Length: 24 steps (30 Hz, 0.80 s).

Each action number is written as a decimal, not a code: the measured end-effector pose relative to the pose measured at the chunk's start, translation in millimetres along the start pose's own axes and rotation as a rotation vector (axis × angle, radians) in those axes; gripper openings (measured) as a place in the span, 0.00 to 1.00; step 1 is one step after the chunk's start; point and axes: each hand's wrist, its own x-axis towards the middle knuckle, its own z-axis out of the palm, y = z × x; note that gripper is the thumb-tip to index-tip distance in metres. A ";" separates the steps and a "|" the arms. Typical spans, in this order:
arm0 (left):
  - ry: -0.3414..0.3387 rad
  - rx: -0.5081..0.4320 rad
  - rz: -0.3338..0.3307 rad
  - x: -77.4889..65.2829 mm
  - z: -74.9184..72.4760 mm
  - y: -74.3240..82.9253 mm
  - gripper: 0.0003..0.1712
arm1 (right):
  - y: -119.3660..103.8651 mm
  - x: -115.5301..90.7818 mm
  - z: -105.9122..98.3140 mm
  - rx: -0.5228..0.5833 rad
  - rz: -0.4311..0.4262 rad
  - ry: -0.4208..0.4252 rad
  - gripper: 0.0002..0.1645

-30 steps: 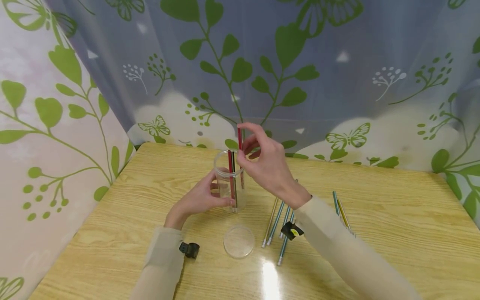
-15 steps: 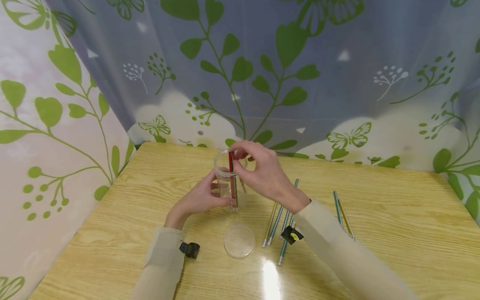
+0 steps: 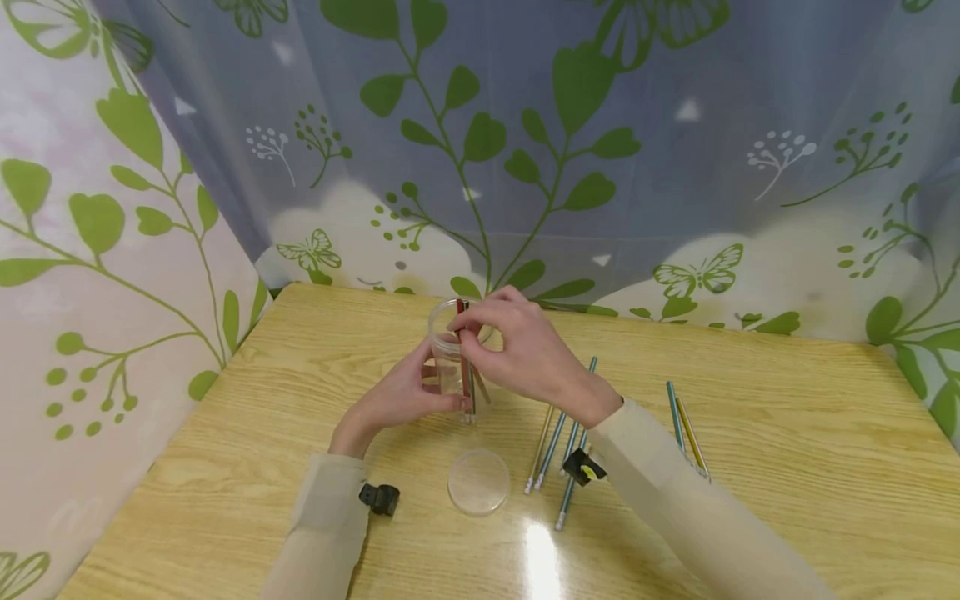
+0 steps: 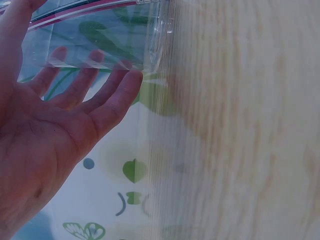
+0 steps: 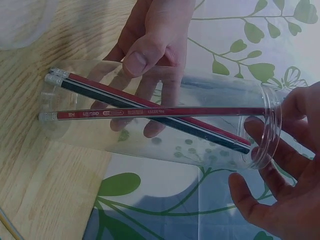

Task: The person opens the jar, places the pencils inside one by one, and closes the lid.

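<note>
A person works with both hands over a wood-grain table (image 3: 795, 475), a leaf-patterned cloth (image 3: 675, 183) hanging along its far edge. A clear jar (image 3: 451, 368) stands toward the far side, open at the top. The left hand (image 3: 401, 392) grips its body, thumb on the near side, fingers spread around the other. At the mouth, the right hand (image 3: 521, 342) makes a narrow pinch, seemingly on the top of a red pencil (image 5: 190, 112) that slants down inside — fingers hide the exact contact.

Two more are already in the jar and let go: another red pencil (image 5: 100, 86) and a dark pencil (image 5: 215, 139), side by side, eraser ends down.

The filling looks only partly done. Outside, right of the jar, lie a gold pencil (image 3: 539, 450) and several teal pencils (image 3: 551, 450), some hidden by the right forearm. Farther right rest another teal pencil (image 3: 677, 417) and a yellow pencil (image 3: 691, 433). A clear round lid (image 3: 478, 483) lies flat on the near side — off the jar, so closing it would also remain.
</note>
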 end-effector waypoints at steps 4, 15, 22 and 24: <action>-0.002 0.000 0.008 -0.3 0.0 -0.3 0.57 | -0.2 0.3 0.1 0.002 -0.001 -0.015 0.13; -0.004 0.017 0.032 -0.5 -1.8 0.8 0.54 | -0.5 -1.2 -3.2 0.037 0.022 -0.010 0.17; 0.003 0.022 0.020 -1.0 -1.5 1.0 0.53 | 4.6 -6.4 -7.0 0.090 -0.021 0.074 0.16; 0.004 0.025 0.016 -0.6 -1.4 0.6 0.52 | 7.1 -9.7 -8.8 0.091 -0.030 0.099 0.16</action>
